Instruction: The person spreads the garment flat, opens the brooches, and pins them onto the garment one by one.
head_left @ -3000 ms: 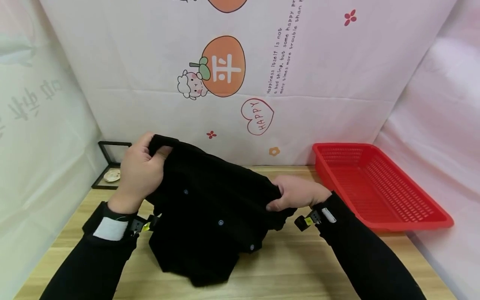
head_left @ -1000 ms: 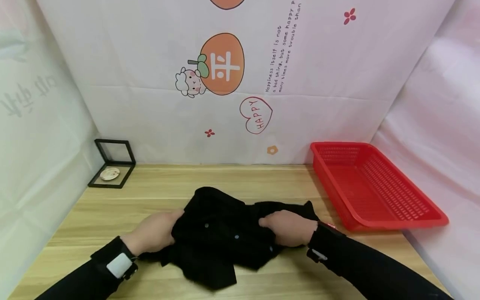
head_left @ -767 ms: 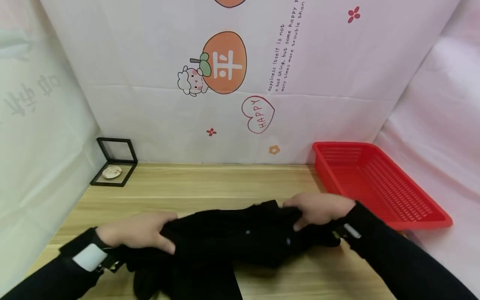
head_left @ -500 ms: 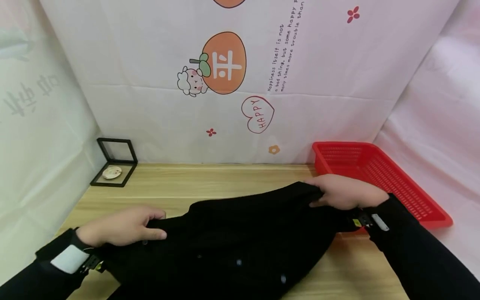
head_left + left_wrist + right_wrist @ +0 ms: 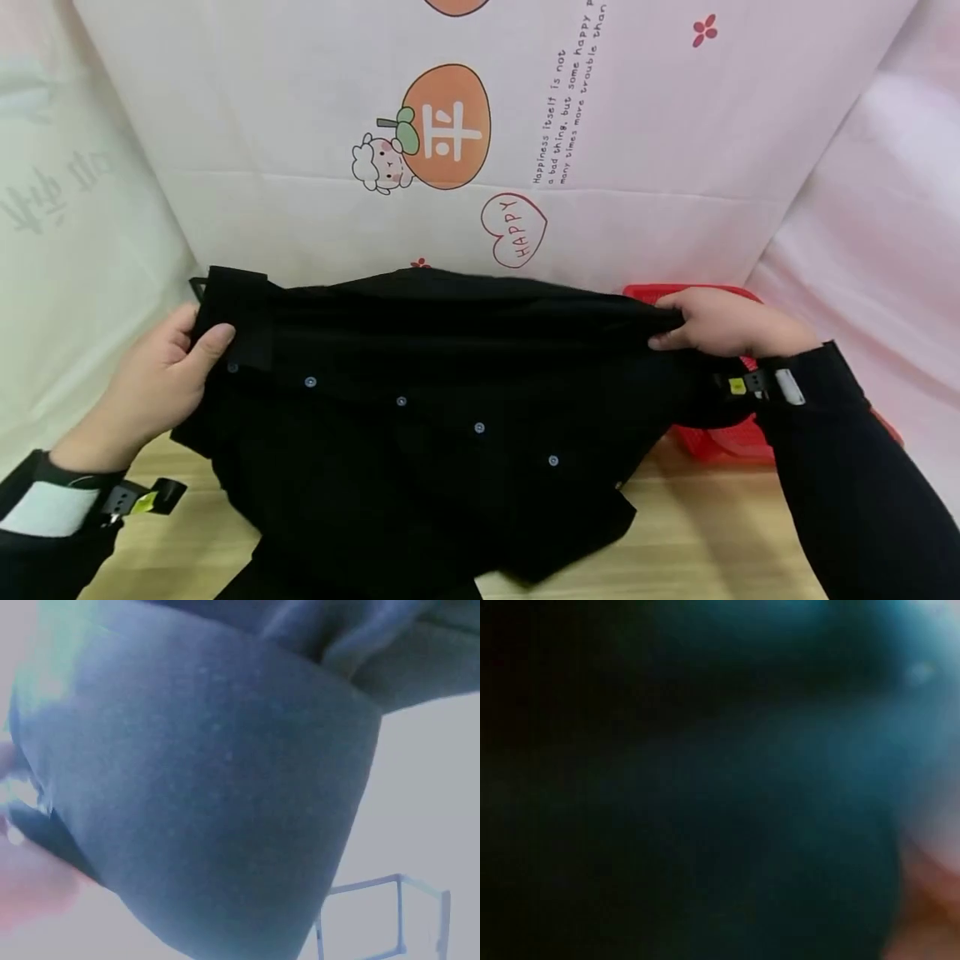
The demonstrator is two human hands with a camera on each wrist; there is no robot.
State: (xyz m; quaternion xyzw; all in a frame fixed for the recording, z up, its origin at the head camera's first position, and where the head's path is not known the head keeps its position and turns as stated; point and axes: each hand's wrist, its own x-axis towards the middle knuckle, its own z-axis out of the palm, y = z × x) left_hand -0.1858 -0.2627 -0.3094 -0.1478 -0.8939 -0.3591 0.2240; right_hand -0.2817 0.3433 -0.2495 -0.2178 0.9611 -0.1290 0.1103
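Over the bench [image 5: 735, 542], the black shirt [image 5: 405, 450] is now pulled wide.

A moment ago the shirt hung lower; now both hands are higher and farther apart. The left hand [image 5: 161, 371] pinches one end with thumb and fingers, and the right hand [image 5: 735, 322] pinches the other. The top edge is nearly straight, and a row of buttons [image 5: 401, 402] slants down the front. The shirt now hides part of the red basket [image 5: 690, 289]. Its bottom runs out of view. I think the stretch makes it smoother and easier to handle.
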